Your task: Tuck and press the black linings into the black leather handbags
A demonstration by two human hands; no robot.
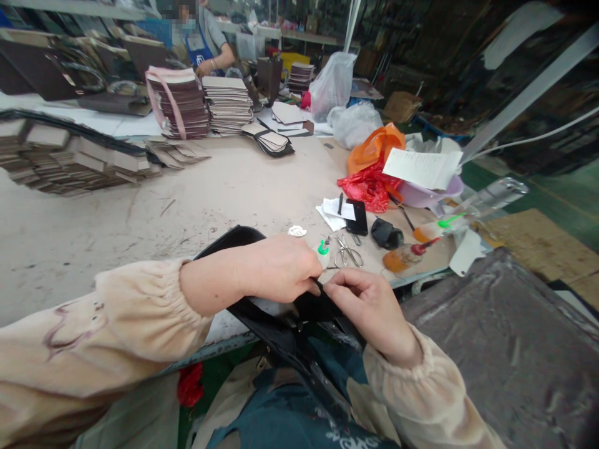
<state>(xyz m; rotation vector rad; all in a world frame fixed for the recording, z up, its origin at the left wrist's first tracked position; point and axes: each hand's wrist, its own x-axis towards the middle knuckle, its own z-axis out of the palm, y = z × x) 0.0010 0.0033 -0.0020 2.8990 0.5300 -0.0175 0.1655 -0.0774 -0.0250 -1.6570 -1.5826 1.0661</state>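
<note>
My left hand is closed around the top edge of a black leather piece that hangs over the near table edge into my lap. A small bottle with a green tip pokes out beside its fingers. My right hand pinches the same black piece from the right, fingers pressed together, touching the left hand's fingertips.
Scissors, a black phone, glue bottles, a red bag and an orange bag lie to the right on the beige table. Stacks of card pieces stand farther back, where another person works.
</note>
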